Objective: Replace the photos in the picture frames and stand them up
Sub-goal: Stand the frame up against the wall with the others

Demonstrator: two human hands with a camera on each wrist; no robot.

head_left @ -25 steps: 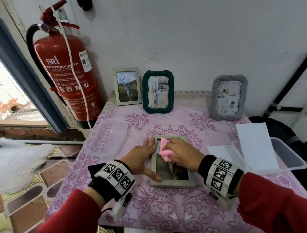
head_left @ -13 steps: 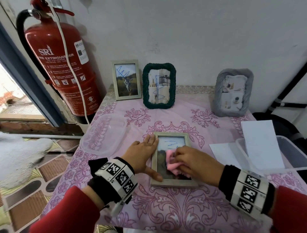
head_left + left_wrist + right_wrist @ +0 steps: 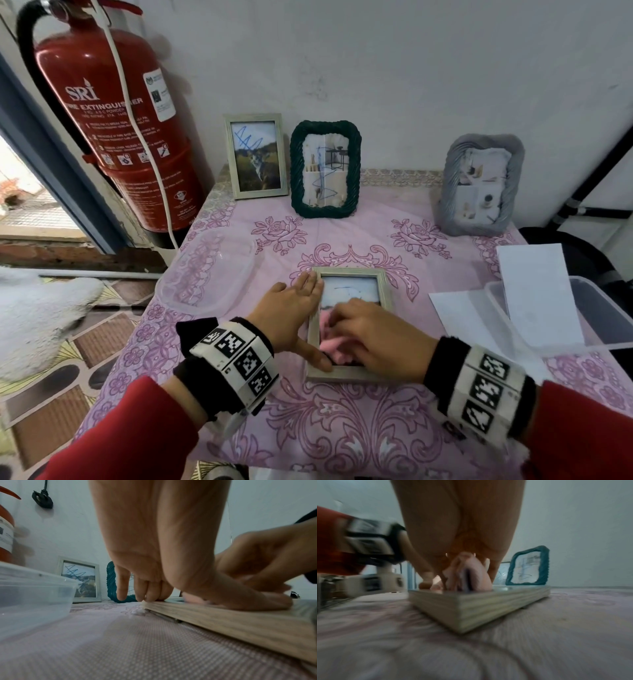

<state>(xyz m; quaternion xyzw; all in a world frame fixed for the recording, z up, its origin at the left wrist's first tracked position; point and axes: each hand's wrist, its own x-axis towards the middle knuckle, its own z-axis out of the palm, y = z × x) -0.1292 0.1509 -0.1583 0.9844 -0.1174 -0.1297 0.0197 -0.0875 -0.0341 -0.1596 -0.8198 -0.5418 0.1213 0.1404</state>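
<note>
A: Head view, foreground: which hand holds what?
B: Right hand (image 3: 373,339) has its fingers curled on a pink cloth (image 3: 334,337), pressed to the glass of the wooden frame (image 3: 346,371) lying flat on the tablecloth (image 3: 342,438). Left hand (image 3: 291,317) lies with fingers straight along the frame's left edge, thumb on its near corner.
A: Right wrist view?
B: Blurred; the cloth appears bunched under the fingers.
A: Middle ground?
B: Clear lid (image 3: 205,274) at left, white papers (image 3: 534,294) and a clear bin (image 3: 603,308) at right.
A: Background?
B: Standing by the wall: light frame (image 3: 255,156), green frame (image 3: 325,168), grey frame (image 3: 483,185); fire extinguisher (image 3: 113,120) at left.
</note>
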